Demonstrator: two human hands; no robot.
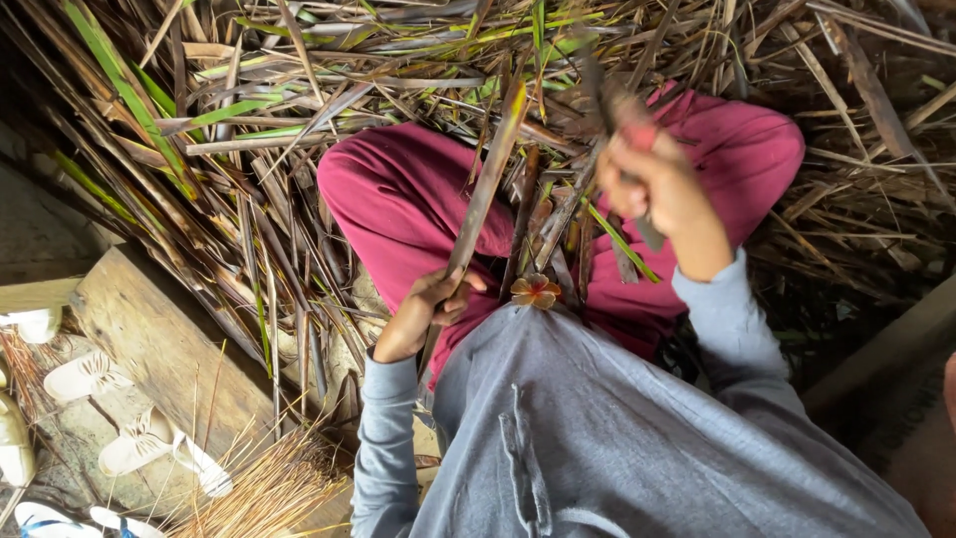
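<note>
My left hand (423,314) grips the lower end of a long dried palm leaf strip (488,184) that slants up and to the right over my lap. Up by my right knee, my right hand (657,184) is closed around a knife handle (637,134); the hand and blade are motion-blurred. I sit in dark red trousers (398,199) and a grey long-sleeved top (597,428). Several more dry strips (558,219) lie between my knees. A small brown flower-shaped piece (535,291) rests on my lap.
A thick pile of dried and green leaves (229,120) surrounds my legs on all sides. A wooden plank (149,339) lies at the left, with white sandals (90,374) beside it. A bundle of thin straw-like ribs (269,488) lies at the bottom left.
</note>
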